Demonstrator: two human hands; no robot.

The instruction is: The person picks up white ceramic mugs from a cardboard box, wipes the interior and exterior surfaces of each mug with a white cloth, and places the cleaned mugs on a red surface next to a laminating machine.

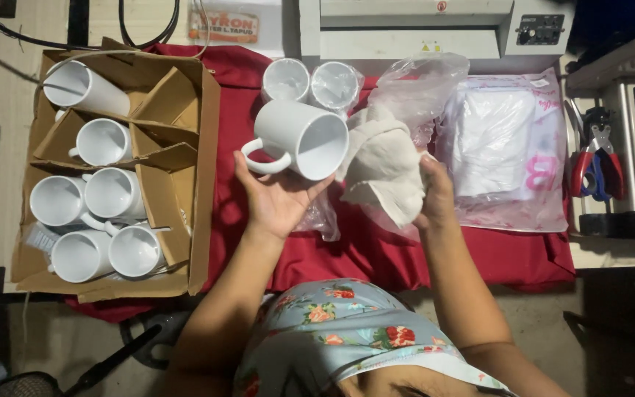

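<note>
As seen from the head camera, the left hand [277,198] cradles a white mug [299,140] from below, fingers curled around its wall; the mug lies on its side, long axis running left to right, mouth facing the right hand [435,192]. That hand is clamped on a bunched white cloth [381,165], which lies just beside the mug's rim, partly within a clear plastic bag [420,84]. Six more mugs sit in the cardboard box [203,184] at left; two wrapped mugs [310,81] stand on the red cloth [376,254].
</note>
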